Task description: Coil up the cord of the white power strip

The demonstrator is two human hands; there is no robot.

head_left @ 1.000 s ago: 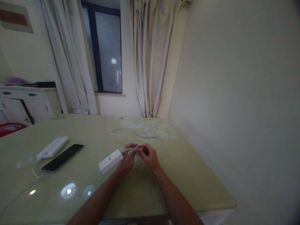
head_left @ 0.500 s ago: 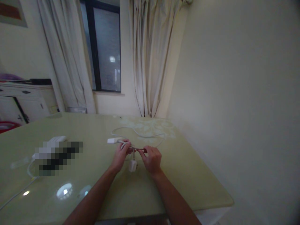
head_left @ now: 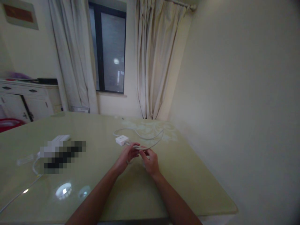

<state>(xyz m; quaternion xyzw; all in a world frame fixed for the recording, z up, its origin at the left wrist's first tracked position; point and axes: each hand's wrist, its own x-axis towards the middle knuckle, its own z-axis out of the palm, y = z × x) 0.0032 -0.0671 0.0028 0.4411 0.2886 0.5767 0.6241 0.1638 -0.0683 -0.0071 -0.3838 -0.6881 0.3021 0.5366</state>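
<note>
Head view, both hands (head_left: 138,157) pinching thin white cable (head_left: 150,137), boxy adapter (head_left: 122,139) nr.

Tabletop (head_left: 112,190): pale green, glossy.
On it: white power strip (head_left: 122,139), looped cord (head_left: 150,137), blurred items far left.

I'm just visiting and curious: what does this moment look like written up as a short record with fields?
Setting: pale green glossy table beside a cream wall, curtained window behind
Left hand: closed on a thin white cable
Right hand: pinching the same cable, close beside the left
Cable's end: small white rectangular power strip lying on the table just beyond the hands
Cable's path: loops away toward the curtains and back
Far left: blurred-out items with another white cord
</note>
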